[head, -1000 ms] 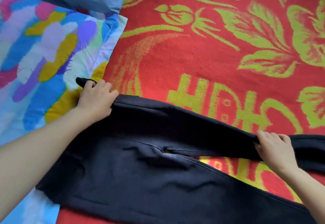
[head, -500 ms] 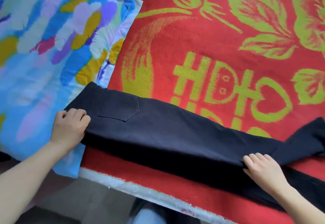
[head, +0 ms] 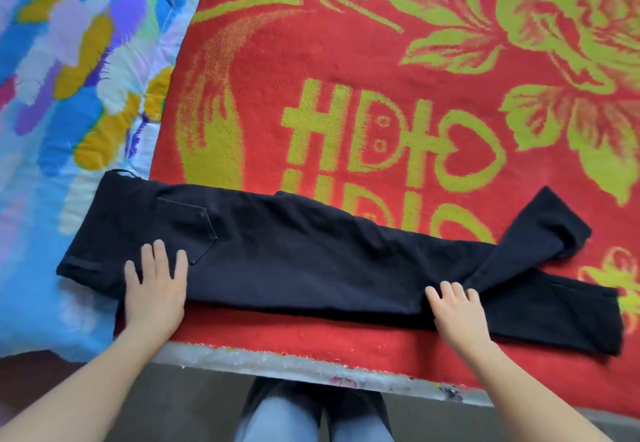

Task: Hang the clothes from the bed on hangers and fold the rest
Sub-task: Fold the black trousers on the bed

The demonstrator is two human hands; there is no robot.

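Black trousers point(head: 311, 258): folded lengthwise, one leg on the other, lying flat along the near side of the bed from 9 o'clock to 4 o'clock of the view. The waist end at 9 o'clock laps onto the quilt and the rest lies on the blanket.
Back pocket point(head: 187, 230): faces up, just at 1 o'clock from the left fingertips.
Leg ends: the upper leg end point(head: 547, 226) kinks away toward 2 o'clock. The lower leg end point(head: 571, 317) runs straight on to 4 o'clock. They part just at 1 o'clock from the right hand.
Left hand point(head: 156, 289): at 8 o'clock, palm down on the trousers near the waist, with the fingers straight and spread. The grip is wide and holds nothing.
Right hand point(head: 457, 310): at 4 o'clock, palm down on the near edge of the trousers, with the fingers spread and slightly bent. The grip is wide and pinches nothing.
Red blanket point(head: 346, 60): yellow-green flowers and lettering, from 11 round to 4 o'clock.
Patterned quilt point(head: 69, 95): blue with pink, purple and yellow patches, from 9 to 11 o'clock.
Bed edge point(head: 277, 367): a pale strip at 6 o'clock, below the blanket's hem.
Knees point(head: 287, 421): in light blue cloth, at 6 o'clock, at the bottom of the view.
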